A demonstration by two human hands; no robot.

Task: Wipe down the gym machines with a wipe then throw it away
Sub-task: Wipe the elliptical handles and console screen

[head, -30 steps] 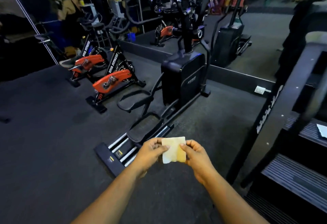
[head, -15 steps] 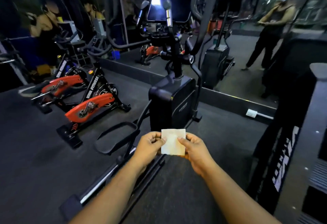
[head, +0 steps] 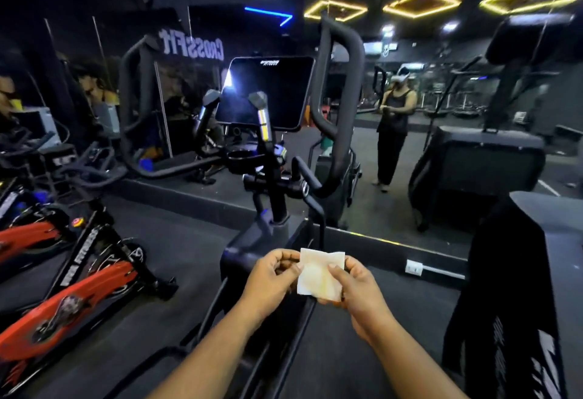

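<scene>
Both hands hold a folded pale wipe (head: 320, 274) out in front at chest level. The left hand (head: 272, 278) pinches its left edge between thumb and curled fingers; the right hand (head: 353, 289) grips the right side, thumb lying across the face. Just beyond the hands stands a black elliptical trainer (head: 274, 159), its dark console screen (head: 268, 92) above them. Left of the left hand sit red spin bikes (head: 72, 297). Right of the right hand rises a black machine (head: 517, 304), perhaps a stair climber.

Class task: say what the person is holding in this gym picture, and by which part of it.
A pale, square wipe, pinched by its opposite side edges: left hand on the left edge, right hand on the right.
</scene>
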